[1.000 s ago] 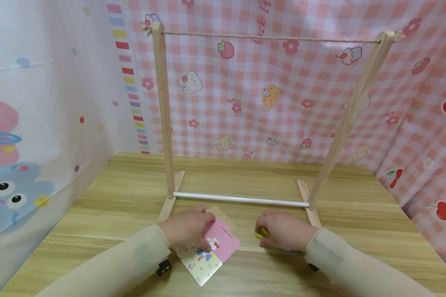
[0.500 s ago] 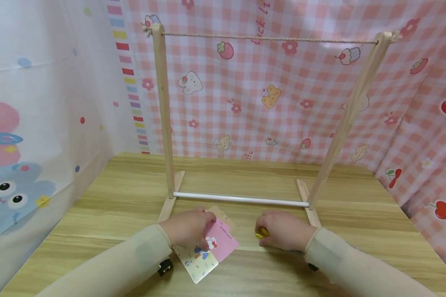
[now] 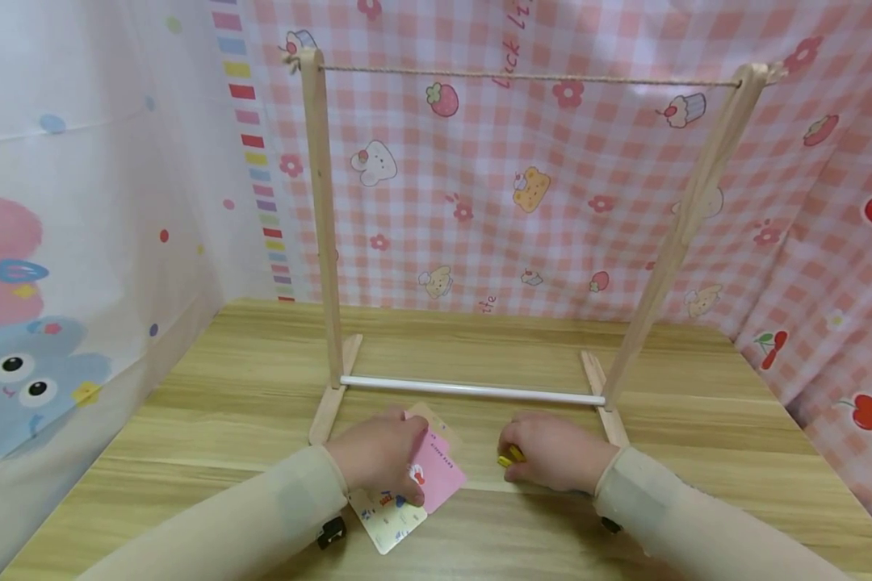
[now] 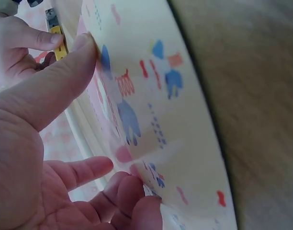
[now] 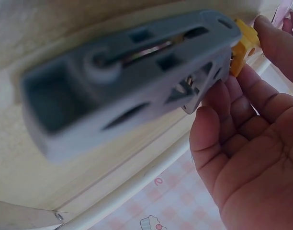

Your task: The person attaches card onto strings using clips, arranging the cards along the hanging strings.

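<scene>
My left hand (image 3: 378, 448) reaches over several overlapping printed cards on the table, its thumb and fingers holding the pink card (image 3: 446, 482) by its edges. Beneath the pink card lies a cream card (image 3: 388, 528) with small coloured prints; a tan card (image 3: 433, 418) peeks out behind. The left wrist view has the thumb against the stack's edge and the other fingers curled below the cream card (image 4: 161, 120). Low over the table, my right hand (image 3: 563, 452) pinches a clothes peg (image 3: 510, 457). Its grey body (image 5: 137, 81) and yellow end (image 5: 243, 45) fill much of the right wrist view.
Behind the hands stands a wooden frame with a left post (image 3: 323, 218), a right post (image 3: 683, 234), a rope (image 3: 530, 77) strung across the top and a white rod (image 3: 472, 390) low between the feet. Patterned cloth (image 3: 458, 169) hangs behind the wooden table (image 3: 203, 403).
The cream and pink cards have shifted slightly to the left. My left hand has moved a little to the right over them, covering more of the pink card. The right hand stays nearly still.
</scene>
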Available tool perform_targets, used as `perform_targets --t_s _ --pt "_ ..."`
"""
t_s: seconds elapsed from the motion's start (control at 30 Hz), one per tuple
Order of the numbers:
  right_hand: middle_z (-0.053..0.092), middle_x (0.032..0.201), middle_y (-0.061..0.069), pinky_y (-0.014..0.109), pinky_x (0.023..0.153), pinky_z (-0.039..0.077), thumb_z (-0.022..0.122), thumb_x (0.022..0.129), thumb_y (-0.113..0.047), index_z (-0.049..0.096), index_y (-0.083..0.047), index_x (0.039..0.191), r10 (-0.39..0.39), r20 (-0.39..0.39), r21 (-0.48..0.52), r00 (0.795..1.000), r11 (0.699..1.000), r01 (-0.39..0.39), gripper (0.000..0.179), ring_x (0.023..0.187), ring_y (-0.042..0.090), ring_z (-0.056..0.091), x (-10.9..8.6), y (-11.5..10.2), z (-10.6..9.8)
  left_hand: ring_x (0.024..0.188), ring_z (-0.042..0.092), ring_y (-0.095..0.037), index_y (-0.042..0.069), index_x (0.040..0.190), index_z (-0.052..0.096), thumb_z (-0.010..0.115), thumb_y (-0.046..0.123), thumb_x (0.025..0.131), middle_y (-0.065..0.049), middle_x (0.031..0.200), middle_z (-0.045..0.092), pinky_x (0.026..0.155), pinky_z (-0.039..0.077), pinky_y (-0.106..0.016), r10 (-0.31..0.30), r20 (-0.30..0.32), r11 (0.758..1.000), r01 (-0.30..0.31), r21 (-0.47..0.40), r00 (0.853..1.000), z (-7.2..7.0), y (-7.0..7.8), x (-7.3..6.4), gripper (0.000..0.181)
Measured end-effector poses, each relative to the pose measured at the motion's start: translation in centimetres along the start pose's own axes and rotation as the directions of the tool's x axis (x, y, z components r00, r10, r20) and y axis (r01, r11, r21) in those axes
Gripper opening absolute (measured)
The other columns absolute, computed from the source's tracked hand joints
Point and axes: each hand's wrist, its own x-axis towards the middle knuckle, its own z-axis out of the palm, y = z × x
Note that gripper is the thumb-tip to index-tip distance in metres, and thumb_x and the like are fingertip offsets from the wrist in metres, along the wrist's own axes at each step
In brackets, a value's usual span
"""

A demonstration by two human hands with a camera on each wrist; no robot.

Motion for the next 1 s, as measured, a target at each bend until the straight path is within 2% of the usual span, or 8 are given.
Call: perform_targets --t_s 0.23,0.5,0.63,0.8,1.0 --pt "0.062 0.091 -0.009 0.031 0.076 0.053 0.084 0.090 -0.029 0.072 -0.017 0.098 0.019 -0.004 0.001 1.000 1.000 -0.019 0.018 0.080 0.004 0.055 0.1 0.0 0.2 0.080 0.059 -0.016 0.009 0.146 0.053 0.102 0.039 0.061 -0.006 0.108 0.058 0.071 0.058 -0.032 -0.041 0.004 0.999 0.041 -0.036 0.999 0.1 0.1 0.2 0.103" --pt "0.067 0.098 -0.005 0.037 0.085 0.058 0.082 0.092 -0.026 0.073 -0.012 0.109 0.013 -0.059 -0.019 0.998 1.000 -0.015 0.023 0.089 0.009 0.062 0.1 -0.1 0.2 0.081 0.059 -0.015 0.009 0.147 0.052 0.102 0.036 0.060 -0.005 0.105 0.059 0.075 0.057 -0.034 -0.030 -0.005 0.997 0.030 -0.064 1.000 -0.1 -0.3 0.5 0.104" --pt "0.071 0.108 0.001 0.041 0.093 0.059 0.080 0.093 -0.023 0.072 -0.008 0.118 0.045 -0.060 0.003 0.997 0.999 -0.045 0.030 0.098 0.014 0.067 0.1 -0.3 0.1 0.082 0.059 -0.016 0.009 0.147 0.052 0.103 0.035 0.061 -0.004 0.104 0.060 0.077 0.056 -0.036 -0.030 -0.006 0.997 0.030 -0.071 1.000 0.0 -0.5 0.6 0.103" --pt "0.072 0.116 0.007 0.046 0.100 0.058 0.078 0.094 -0.019 0.070 -0.005 0.123 0.051 -0.078 0.012 0.996 0.999 -0.050 0.033 0.108 0.022 0.070 0.1 -0.5 -0.1 0.084 0.061 -0.015 0.007 0.143 0.055 0.102 0.031 0.064 -0.002 0.102 0.063 0.080 0.057 -0.037 -0.022 -0.009 0.995 0.021 -0.097 1.000 -0.1 -0.7 0.7 0.095" --pt "0.070 0.111 0.004 0.039 0.090 0.061 0.078 0.094 -0.017 0.070 -0.005 0.123 0.022 -0.128 -0.007 0.992 1.000 -0.023 0.032 0.097 0.014 0.067 0.1 -0.4 0.0 0.083 0.061 -0.015 0.008 0.124 0.065 0.099 0.027 0.069 0.001 0.094 0.064 0.080 0.057 -0.036 -0.012 -0.024 0.990 0.009 -0.142 1.000 -0.5 -0.9 0.6 0.068"
